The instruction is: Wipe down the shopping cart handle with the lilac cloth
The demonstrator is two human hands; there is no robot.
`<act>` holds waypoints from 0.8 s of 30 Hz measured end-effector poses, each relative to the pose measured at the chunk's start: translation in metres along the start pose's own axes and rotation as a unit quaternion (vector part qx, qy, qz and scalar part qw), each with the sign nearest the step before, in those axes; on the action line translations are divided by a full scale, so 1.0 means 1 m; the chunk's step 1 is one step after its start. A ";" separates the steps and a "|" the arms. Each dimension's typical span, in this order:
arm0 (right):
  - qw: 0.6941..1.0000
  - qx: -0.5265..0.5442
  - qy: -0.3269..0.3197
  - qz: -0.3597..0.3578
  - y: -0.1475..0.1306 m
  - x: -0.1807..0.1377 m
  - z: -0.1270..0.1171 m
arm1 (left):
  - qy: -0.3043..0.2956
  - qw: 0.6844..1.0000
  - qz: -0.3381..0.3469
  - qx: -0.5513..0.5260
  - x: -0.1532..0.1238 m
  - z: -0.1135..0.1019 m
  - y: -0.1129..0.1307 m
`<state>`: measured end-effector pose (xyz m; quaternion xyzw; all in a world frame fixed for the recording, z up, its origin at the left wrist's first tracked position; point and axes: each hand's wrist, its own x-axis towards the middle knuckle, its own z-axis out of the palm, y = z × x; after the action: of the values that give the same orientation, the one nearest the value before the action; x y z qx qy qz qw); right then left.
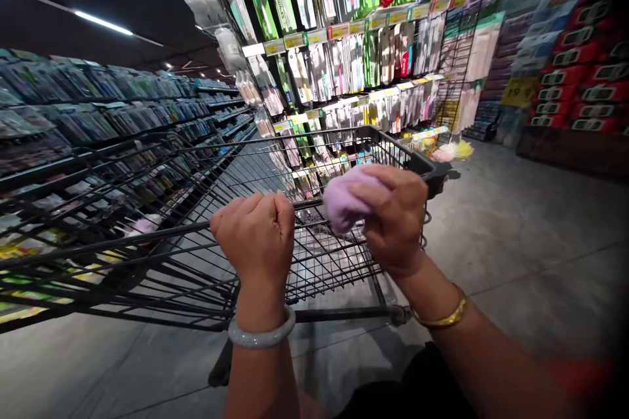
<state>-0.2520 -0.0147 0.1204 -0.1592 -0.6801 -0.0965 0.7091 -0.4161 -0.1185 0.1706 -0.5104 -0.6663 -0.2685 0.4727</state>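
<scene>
My left hand is closed around the near top rail of a black wire shopping cart, with a pale bangle at the wrist. In my right hand is a bunched, soft light-purple cloth. That hand is over the near right part of the cart, its fingers folded round the cloth. Whether it also touches the cart rail is hidden. A gold bracelet sits on my right wrist. Through the wire, the cart's basket floor shows pale grey ground below.
Straight ahead stands a rack of packaged toothbrush-like items with price strips. Long stocked shelves run along the left. Red boxed goods are stacked at the right, beside a yellow price sign. Grey floor lies right of the cart.
</scene>
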 end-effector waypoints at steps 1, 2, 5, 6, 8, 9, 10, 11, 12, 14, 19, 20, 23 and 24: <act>0.999 -0.006 0.019 0.025 0.006 0.001 -0.002 | -0.002 1.000 0.000 -0.001 0.000 0.000 0.000; 0.998 -0.015 0.033 0.046 0.008 0.002 -0.002 | -0.003 1.000 -0.001 -0.002 0.000 0.000 0.001; 0.998 -0.027 0.034 0.054 -0.002 -0.001 0.003 | 0.005 1.000 -0.006 -0.002 -0.001 0.001 0.002; 0.999 -0.025 0.018 0.042 -0.010 -0.003 0.007 | 0.008 1.000 -0.008 -0.002 -0.001 0.002 0.002; 1.000 -0.019 -0.016 0.000 -0.024 -0.006 0.012 | 0.011 1.000 -0.015 -0.005 -0.001 0.002 0.003; 0.999 -0.014 -0.030 -0.025 -0.027 -0.007 0.013 | 0.011 1.000 -0.017 -0.007 -0.001 0.002 0.003; 0.998 -0.007 -0.042 -0.045 -0.026 -0.007 0.011 | 0.010 1.000 -0.018 -0.009 -0.001 0.001 0.003; 0.997 0.003 -0.048 -0.053 -0.021 -0.006 0.008 | 0.008 1.000 -0.017 -0.010 -0.001 0.000 0.003; 0.998 0.012 -0.043 -0.042 -0.013 -0.004 0.004 | 0.005 1.000 -0.016 -0.010 -0.001 -0.001 0.003; 1.000 0.009 -0.012 0.012 0.005 0.001 -0.005 | -0.004 1.000 -0.014 -0.012 -0.001 -0.002 0.003; 0.996 -0.056 0.012 0.075 0.006 0.003 -0.008 | -0.017 0.999 -0.016 -0.021 -0.002 -0.003 0.010; 0.997 -0.052 -0.007 0.062 -0.002 0.000 -0.004 | -0.016 0.999 -0.013 -0.030 -0.003 -0.003 0.012; 0.999 -0.023 -0.041 -0.012 -0.018 -0.005 0.003 | -0.016 0.998 -0.006 -0.053 -0.004 -0.001 0.017; 0.998 -0.010 -0.046 -0.031 -0.017 -0.005 0.003 | -0.018 0.998 -0.005 -0.055 -0.004 -0.001 0.018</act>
<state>-0.2608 -0.0296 0.1166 -0.1498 -0.7157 -0.1177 0.6719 -0.3983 -0.1149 0.1651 -0.5373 -0.6611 -0.2981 0.4304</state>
